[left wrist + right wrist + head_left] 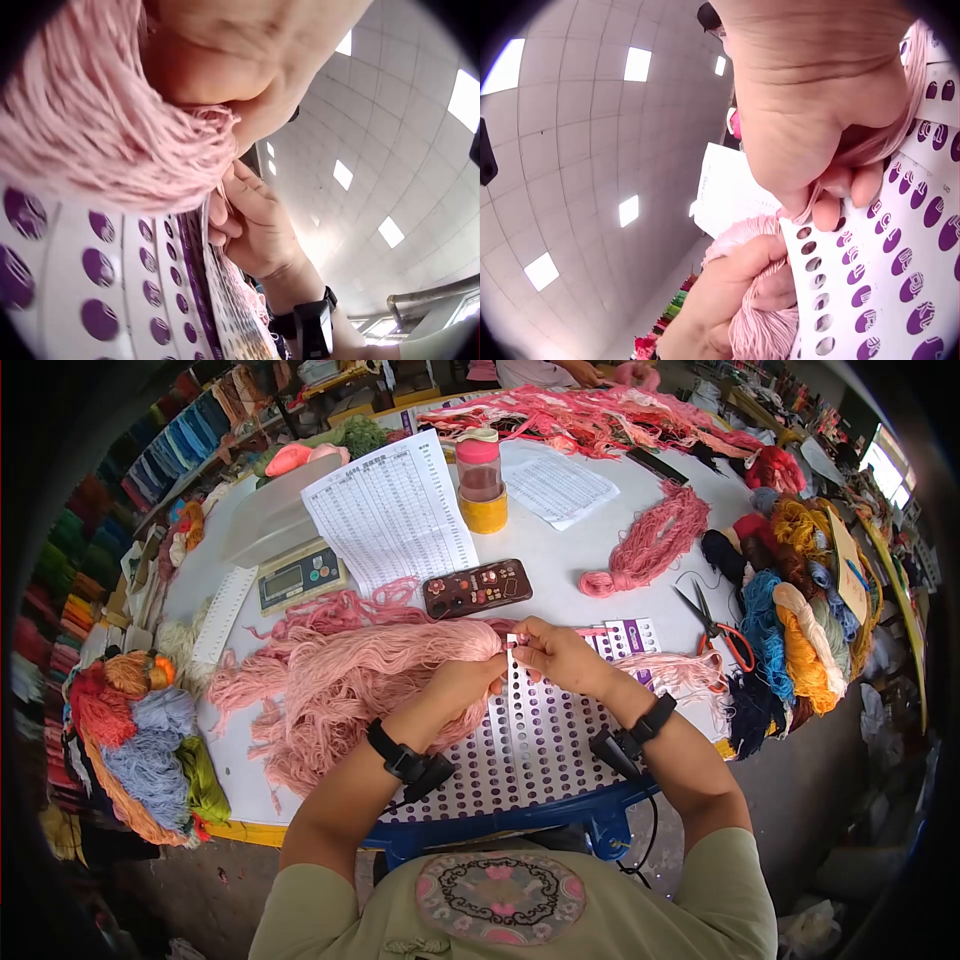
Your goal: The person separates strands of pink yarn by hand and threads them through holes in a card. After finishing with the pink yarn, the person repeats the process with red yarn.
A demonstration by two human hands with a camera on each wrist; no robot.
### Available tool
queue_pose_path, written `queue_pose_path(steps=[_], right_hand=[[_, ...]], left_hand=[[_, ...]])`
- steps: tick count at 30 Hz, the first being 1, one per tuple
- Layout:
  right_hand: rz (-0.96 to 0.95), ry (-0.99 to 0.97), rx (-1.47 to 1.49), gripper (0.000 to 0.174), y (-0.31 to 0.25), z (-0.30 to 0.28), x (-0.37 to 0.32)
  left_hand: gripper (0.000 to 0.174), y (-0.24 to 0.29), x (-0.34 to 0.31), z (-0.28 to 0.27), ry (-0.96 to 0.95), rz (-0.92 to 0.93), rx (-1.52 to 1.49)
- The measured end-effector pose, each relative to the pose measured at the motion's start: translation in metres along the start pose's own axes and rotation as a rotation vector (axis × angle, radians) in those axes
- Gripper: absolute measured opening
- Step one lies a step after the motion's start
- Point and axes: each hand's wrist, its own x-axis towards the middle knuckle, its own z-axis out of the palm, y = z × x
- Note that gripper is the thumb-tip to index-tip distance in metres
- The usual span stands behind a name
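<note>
While the fingers of the left hand [465, 685] curl round a bunch of pink yarn [350, 660], those of the right hand [570, 660] are closed in a pinch at the far end of a white strip [516, 730] with a row of holes, pink strands caught between them. The strip runs toward the near edge of the bench [560, 550], over cards with purple dots [570, 730]. The yarn spreads from the left hand toward the bench's left edge. Just beyond the hands lies a phone [478, 588]; left of it are a scale [300, 580] and an upright printed sheet [390, 515]. Behind the phone, a bottle [480, 470] stands in a yellow ring [484, 516]. Scissors [715, 625] lie with blades apart near the right edge, beside coloured skeins [800, 625]. Red and pink yarn [600, 410] covers the far edge.
</note>
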Motion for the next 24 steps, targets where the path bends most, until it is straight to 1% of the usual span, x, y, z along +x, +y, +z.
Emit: queue_pose_path(steps=[2, 4, 7, 8, 9, 11, 12, 14, 15, 17, 18, 19, 20, 21, 22, 23, 24], right_hand=[[0.028, -0.025, 0.058, 0.023, -0.002, -0.004, -0.001], [0.142, -0.06, 0.136, 0.024, -0.01, -0.009, -0.004], [0.145, -0.071, 0.19, 0.025, -0.009, -0.009, -0.003], [0.159, -0.079, 0.17, 0.025, -0.009, -0.009, -0.003], [0.158, -0.084, 0.17, 0.025, -0.01, -0.009, -0.002], [0.19, -0.092, 0.141, 0.026, -0.011, -0.01, -0.002], [0.192, -0.091, 0.139, 0.026, -0.01, -0.01, -0.003], [0.152, -0.096, 0.204, 0.026, -0.006, -0.009, -0.002], [0.156, -0.088, 0.207, 0.026, -0.004, -0.009, -0.002], [0.168, -0.107, 0.216, 0.026, -0.006, -0.008, -0.001], [0.19, -0.106, 0.227, 0.033, -0.011, -0.01, -0.002], [0.189, -0.107, 0.224, 0.033, -0.01, -0.011, -0.001], [0.166, -0.153, 0.277, 0.038, -0.008, -0.011, 0.0], [0.146, -0.201, 0.33, 0.044, -0.005, -0.012, -0.001], [0.149, -0.205, 0.325, 0.044, -0.003, -0.013, 0.0], [0.142, -0.223, 0.319, 0.048, -0.001, -0.016, 0.001], [0.135, -0.24, 0.315, 0.052, 0.0, -0.017, 0.002]], left_hand=[[0.029, -0.004, -0.002, -0.016, 0.035, 0.011, 0.025], [0.03, -0.008, -0.004, -0.028, 0.069, 0.022, 0.054], [0.026, -0.011, -0.012, -0.04, 0.01, 0.145, -0.329], [0.023, -0.009, -0.014, -0.034, 0.032, 0.15, -0.444], [0.023, -0.011, -0.013, -0.031, 0.037, 0.15, -0.446], [0.022, -0.015, -0.008, -0.027, 0.062, 0.12, -0.262], [0.022, -0.018, -0.006, -0.027, 0.06, 0.121, -0.265], [0.025, -0.016, -0.005, -0.024, -0.06, 0.154, -0.281], [0.025, -0.016, -0.007, -0.025, -0.068, 0.151, -0.278], [0.032, -0.006, -0.026, -0.025, -0.332, 0.039, -0.617], [0.032, -0.001, -0.027, -0.022, -0.332, 0.038, -0.618], [0.032, 0.007, -0.025, -0.015, -0.373, 0.066, -0.446], [0.033, 0.011, -0.023, -0.008, -0.411, 0.093, -0.274], [0.033, 0.009, -0.019, -0.002, -0.411, 0.096, -0.279], [0.034, 0.008, -0.016, 0.004, -0.342, 0.142, -0.103], [0.036, 0.008, -0.014, 0.008, -0.273, 0.187, 0.074], [0.034, 0.009, -0.012, 0.009, -0.222, 0.138, 0.205]])
